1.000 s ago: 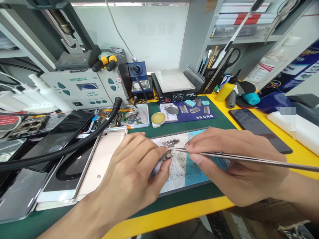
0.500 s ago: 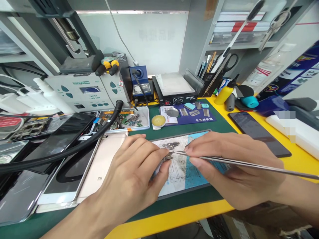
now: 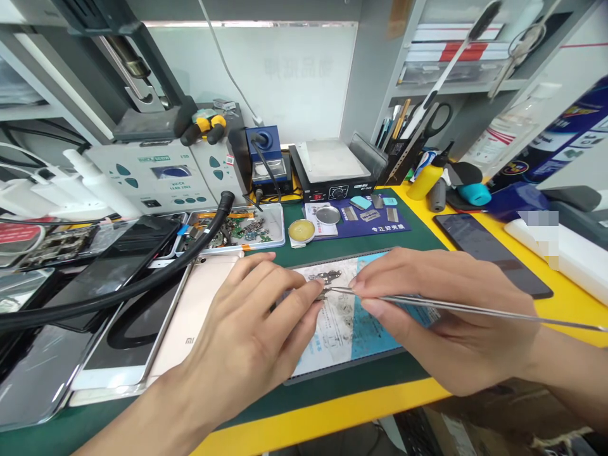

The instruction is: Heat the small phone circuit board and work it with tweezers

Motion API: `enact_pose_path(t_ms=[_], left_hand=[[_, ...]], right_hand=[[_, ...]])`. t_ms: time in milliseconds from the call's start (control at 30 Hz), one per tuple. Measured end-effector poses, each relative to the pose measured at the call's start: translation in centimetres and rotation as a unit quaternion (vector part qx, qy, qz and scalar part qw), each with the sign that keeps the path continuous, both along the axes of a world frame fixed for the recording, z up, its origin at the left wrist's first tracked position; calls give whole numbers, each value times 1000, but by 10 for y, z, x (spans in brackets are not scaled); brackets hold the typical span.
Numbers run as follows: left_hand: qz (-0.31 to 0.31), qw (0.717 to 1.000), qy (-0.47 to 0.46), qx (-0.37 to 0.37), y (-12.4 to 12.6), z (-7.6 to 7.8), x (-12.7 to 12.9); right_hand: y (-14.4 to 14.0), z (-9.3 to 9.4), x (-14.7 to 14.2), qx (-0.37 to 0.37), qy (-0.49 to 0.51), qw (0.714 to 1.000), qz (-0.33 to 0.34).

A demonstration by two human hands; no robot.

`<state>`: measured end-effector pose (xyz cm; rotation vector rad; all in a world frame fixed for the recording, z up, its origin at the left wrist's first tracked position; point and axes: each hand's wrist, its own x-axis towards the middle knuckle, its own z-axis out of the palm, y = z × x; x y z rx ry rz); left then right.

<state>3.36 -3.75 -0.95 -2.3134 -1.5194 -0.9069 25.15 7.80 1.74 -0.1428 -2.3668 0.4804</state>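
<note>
Compared with half a second ago, the left hand [image 3: 259, 329] covers more of the small metal part [image 3: 324, 295], its thumb drawn up nearer the forefinger. From the left, dark-screened phones and a black hose [image 3: 142, 291] crowd the table, and a pale gold phone back [image 3: 178, 326] lies right beside the left forearm, leaving little room there. That forearm rises from the bottom left corner; the hand is knuckles-up, fingers bent, thumb and forefinger pinching the part at the middle, above a white-and-blue mat [image 3: 332, 342]. Fingertips hide most of the part, so its long axis cannot be told. Just beyond it, a second metal part [image 3: 327, 276] lies lengthwise from left to right on the mat. Slim tweezers [image 3: 446, 305] point left at the held part, their long axis nearly level, the tail slightly lower at right; whether the tips touch is unclear. The right hand [image 3: 456, 335], entering from the right, pinches them between thumb below and fingers above. A narrow green strip and the yellow table edge [image 3: 327, 421] run along the near side; at far right, a dark phone [image 3: 496, 256] sits close behind the right knuckles.
</note>
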Motion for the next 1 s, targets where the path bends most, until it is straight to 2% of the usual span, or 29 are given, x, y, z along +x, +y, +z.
enact_pose_path(t_ms=[233, 667, 900, 1000], left_hand=[[7, 1000, 2, 18, 1, 0, -1], [16, 999, 5, 29, 3, 0, 0], [22, 999, 11, 41, 3, -2, -2], [19, 999, 8, 44, 3, -2, -2]], right_hand=[[1, -1, -2, 4, 15, 999, 28], [1, 1, -2, 33, 15, 999, 2], [0, 3, -1, 5, 9, 1000, -6], [-1, 3, 1, -45, 8, 999, -20]])
